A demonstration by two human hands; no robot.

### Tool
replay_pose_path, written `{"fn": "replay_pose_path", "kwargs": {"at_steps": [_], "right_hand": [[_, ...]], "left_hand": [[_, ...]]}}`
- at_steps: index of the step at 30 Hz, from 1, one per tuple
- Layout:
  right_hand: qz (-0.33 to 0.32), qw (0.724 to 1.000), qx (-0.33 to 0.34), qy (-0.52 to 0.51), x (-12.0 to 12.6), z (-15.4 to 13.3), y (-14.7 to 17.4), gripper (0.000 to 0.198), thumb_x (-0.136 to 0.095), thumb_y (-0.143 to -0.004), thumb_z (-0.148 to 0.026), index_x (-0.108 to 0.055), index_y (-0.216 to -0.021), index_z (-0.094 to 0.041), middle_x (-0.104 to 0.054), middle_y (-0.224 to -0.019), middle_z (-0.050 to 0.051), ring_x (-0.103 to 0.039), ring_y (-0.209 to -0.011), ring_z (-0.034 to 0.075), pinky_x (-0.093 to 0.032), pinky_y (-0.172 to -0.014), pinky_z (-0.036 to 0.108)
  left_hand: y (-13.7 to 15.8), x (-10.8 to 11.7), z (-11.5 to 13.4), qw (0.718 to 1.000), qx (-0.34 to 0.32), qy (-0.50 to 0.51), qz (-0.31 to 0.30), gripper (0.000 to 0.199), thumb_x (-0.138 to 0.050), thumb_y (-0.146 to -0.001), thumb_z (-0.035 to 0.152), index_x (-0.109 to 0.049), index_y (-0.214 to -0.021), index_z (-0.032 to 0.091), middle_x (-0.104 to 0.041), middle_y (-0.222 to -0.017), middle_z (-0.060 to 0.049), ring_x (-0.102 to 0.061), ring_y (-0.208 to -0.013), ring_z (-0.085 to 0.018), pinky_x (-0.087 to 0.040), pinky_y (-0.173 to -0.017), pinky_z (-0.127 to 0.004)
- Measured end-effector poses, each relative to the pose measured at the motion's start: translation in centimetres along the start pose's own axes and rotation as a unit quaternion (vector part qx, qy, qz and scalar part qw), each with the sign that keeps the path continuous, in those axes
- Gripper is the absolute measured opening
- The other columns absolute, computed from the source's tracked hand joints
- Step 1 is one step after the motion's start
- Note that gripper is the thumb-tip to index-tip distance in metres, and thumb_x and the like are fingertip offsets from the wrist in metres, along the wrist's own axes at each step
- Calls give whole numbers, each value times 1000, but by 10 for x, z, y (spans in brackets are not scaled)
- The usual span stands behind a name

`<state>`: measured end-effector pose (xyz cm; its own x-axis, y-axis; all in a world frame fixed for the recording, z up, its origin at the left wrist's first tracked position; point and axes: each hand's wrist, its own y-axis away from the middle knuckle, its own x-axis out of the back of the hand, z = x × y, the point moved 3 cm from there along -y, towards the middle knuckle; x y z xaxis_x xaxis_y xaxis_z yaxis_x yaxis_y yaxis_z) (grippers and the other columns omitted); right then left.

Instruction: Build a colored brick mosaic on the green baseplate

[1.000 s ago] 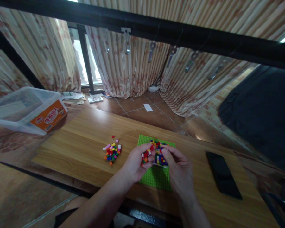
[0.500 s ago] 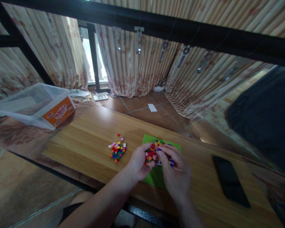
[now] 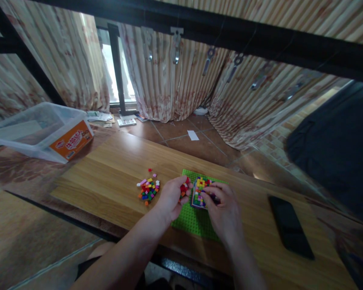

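Note:
Several small toy bricks [image 3: 184, 188], mostly red, lie in the curled fingers of my left hand [image 3: 172, 197]. My right hand [image 3: 225, 207] is closed in a pinch over a multicoloured brick block [image 3: 200, 184], its fingertips at the block's top. A dark purple bit shows by those fingertips, too small to make out fully. The block stands on a green studded baseplate [image 3: 196, 221], and my right hand hides its right part. Left of my left hand, a pile of loose coloured bricks [image 3: 148, 189] rests on the wooden board.
A black phone [image 3: 290, 226] lies on the wooden board [image 3: 109, 173] at the right. At the left stands a clear plastic bin [image 3: 42, 133] with an orange label. A black metal bar [image 3: 199, 24] with hanging hooks crosses above; patterned curtains hang behind.
My hands have moved apart: the left shifted left with its bricks, and the right came down onto the brick block. More of the block's top now shows.

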<state>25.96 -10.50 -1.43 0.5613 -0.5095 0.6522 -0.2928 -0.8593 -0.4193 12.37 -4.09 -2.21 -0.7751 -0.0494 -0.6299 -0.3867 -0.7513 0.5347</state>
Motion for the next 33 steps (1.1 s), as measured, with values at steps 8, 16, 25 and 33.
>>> {"fn": "replay_pose_path", "kwargs": {"at_steps": [8,16,25,33], "right_hand": [[7,999,20,25,-3,0,0,14,-65,-84,-33,-75,-82,-23,-66,-100,7,-59,-98,25,-46,-89,45],[25,1000,-3,17,-6,2,-1,11,-67,-81,-30,-73,-82,-22,-66,-101,8,-59,-98,25,-46,-89,45],[29,998,-41,-29,-3,5,0,19,-65,-83,-39,-71,-89,-22,-65,-108,9,-59,-103,26,-47,-88,46],[62,997,-45,21,-10,7,0,29,-59,-87,-40,-69,-103,-19,-60,-119,14,-52,-115,30,-41,-98,52]], "left_hand": [[-1,1,-4,1000,-12,-19,-21,16,-57,-84,21,-59,-71,11,-57,-63,-1,-44,-43,-4,-20,-35,-14],[-2,2,-6,1000,-10,-16,-23,14,-61,-80,23,-58,-72,12,-58,-61,-1,-44,-43,-4,-21,-36,-15],[-1,1,-4,1000,-14,-13,-21,14,-62,-80,23,-59,-72,12,-58,-62,-1,-44,-44,-4,-20,-37,-15],[-1,1,-4,999,-16,-25,-19,15,-66,-76,23,-58,-69,13,-57,-61,0,-43,-43,-4,-19,-37,-15]]}}
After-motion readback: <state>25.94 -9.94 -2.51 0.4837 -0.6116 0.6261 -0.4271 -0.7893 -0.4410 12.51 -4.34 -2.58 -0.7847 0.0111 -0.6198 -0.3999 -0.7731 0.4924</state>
